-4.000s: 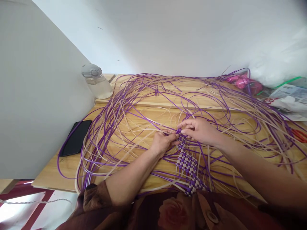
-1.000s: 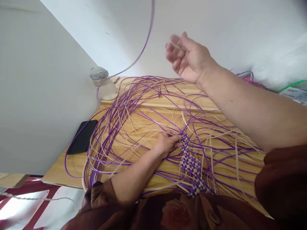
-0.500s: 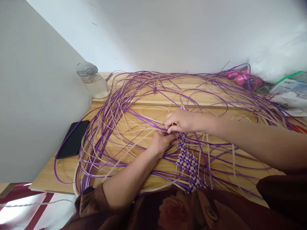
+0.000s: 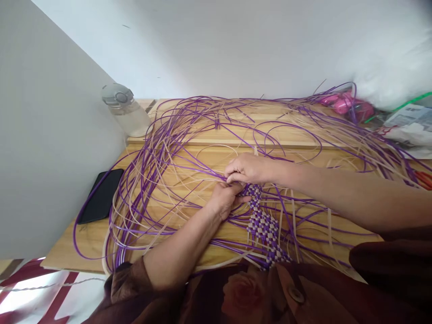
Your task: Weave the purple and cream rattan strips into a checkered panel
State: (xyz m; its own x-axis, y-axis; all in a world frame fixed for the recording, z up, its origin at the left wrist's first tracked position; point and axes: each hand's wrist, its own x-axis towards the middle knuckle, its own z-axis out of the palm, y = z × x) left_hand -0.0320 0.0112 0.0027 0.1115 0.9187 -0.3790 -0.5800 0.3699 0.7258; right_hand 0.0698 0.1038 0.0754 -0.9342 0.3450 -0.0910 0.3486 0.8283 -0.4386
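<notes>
A narrow woven piece of purple and beige strips (image 4: 263,225) lies on the wooden table, running from my clothing up to my hands. My left hand (image 4: 226,198) grips the upper left edge of the weaving, its fingers closed on it and partly hidden. Just above, my right hand (image 4: 245,168) is pinched near the left hand's thumb on purple strips (image 4: 211,172) that run off to the left. Its fingertips cover the exact spot where the strips meet the weave. Loose strips fan out from both sides of the piece.
A long bundle of loose strips (image 4: 162,139) arcs around the back and left. A clear bottle with a grey lid (image 4: 126,110) stands back left, near a black phone (image 4: 101,195). Plastic bags (image 4: 410,119), a pink item (image 4: 342,102) and orange-handled scissors (image 4: 423,179) lie at right.
My right hand has shifted slightly left, along with the strips it pinches. The left hand stays at the weave's edge, tilted a little left.
</notes>
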